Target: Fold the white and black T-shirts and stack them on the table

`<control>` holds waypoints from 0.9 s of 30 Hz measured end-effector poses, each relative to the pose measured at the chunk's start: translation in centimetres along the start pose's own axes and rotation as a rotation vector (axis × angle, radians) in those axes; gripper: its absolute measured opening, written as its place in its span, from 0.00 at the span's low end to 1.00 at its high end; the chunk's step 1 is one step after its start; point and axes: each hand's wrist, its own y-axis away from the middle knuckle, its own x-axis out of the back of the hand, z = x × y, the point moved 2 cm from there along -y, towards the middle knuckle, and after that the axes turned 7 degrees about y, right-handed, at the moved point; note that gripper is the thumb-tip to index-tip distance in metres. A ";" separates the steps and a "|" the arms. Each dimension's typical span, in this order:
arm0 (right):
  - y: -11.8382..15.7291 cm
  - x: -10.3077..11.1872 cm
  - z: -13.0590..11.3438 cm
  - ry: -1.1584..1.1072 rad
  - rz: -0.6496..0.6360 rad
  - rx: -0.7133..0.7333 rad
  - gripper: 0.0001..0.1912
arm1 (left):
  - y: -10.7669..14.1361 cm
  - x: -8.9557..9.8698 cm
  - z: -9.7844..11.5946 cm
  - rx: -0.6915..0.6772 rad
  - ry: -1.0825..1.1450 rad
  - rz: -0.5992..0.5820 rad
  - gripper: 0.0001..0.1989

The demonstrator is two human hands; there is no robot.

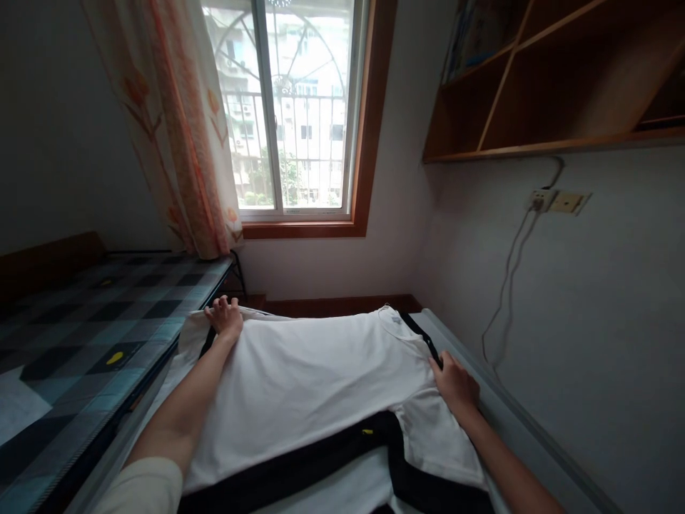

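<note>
A white T-shirt (315,364) lies spread sideways over a light grey surface, its collar toward the right. Black bands run along its near side and show again by the collar. At the far left edge of the cloth, my left hand (225,318) has its fingers bent over the fabric, closed on it. My right hand (459,383) pinches the shirt near the shoulder, just below the collar; part of its grip is hidden behind the hand. The near end of the garment runs out of view.
A bed with a checked cover (155,285) stands on the left, with a white sheet of paper (20,403) on it. Ahead are a curtain (176,128) and a window (300,114). Wooden shelves (535,107) and a socket with a hanging cord (540,200) are on the right wall.
</note>
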 end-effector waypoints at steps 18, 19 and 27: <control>1.0 0.6 1.5 0.022 -0.132 -0.009 0.26 | 17.0 5.0 -4.1 -0.057 0.003 -0.450 0.29; 1.3 0.6 1.8 0.027 -0.142 -0.008 0.26 | 17.3 5.1 -4.2 -0.076 0.007 -0.457 0.29; 1.7 0.4 1.4 0.020 -0.143 -0.003 0.25 | 14.4 3.6 -4.0 -0.158 0.080 -0.470 0.30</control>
